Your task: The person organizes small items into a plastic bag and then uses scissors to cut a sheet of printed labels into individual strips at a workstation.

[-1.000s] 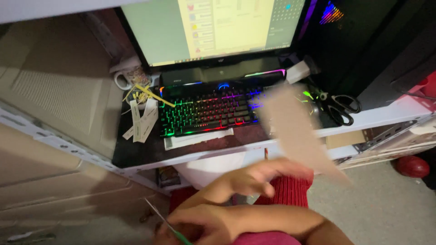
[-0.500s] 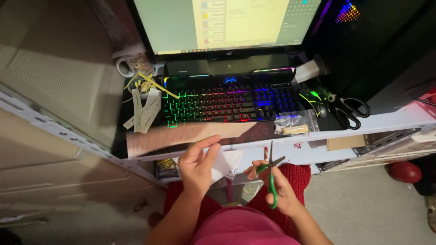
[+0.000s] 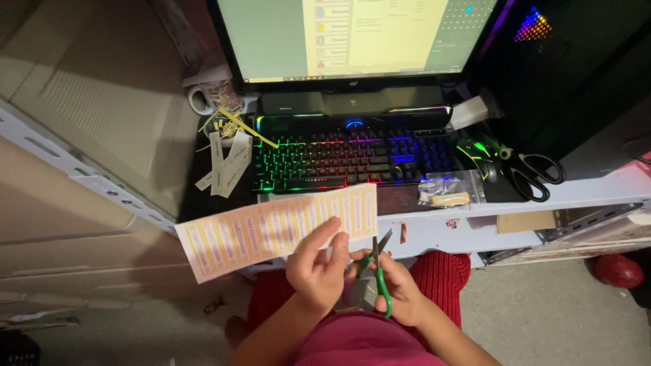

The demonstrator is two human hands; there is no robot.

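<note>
The left hand (image 3: 315, 268) pinches a printed paper sheet (image 3: 274, 230) with its fingers just below the table (image 3: 597, 193) edge, while the right hand (image 3: 400, 291) fingers grip green-handled scissors (image 3: 378, 274), blades apart.

Pale label sheet (image 3: 274, 230) below lit monitor screen (image 3: 352, 34); clear packet (image 3: 447, 192) beside keyboard

My long pale-orange paper sheet of printed labels (image 3: 274, 230) tilts flat and uncut beside my green-handled scissors (image 3: 378, 271), blades slightly parted.
</note>
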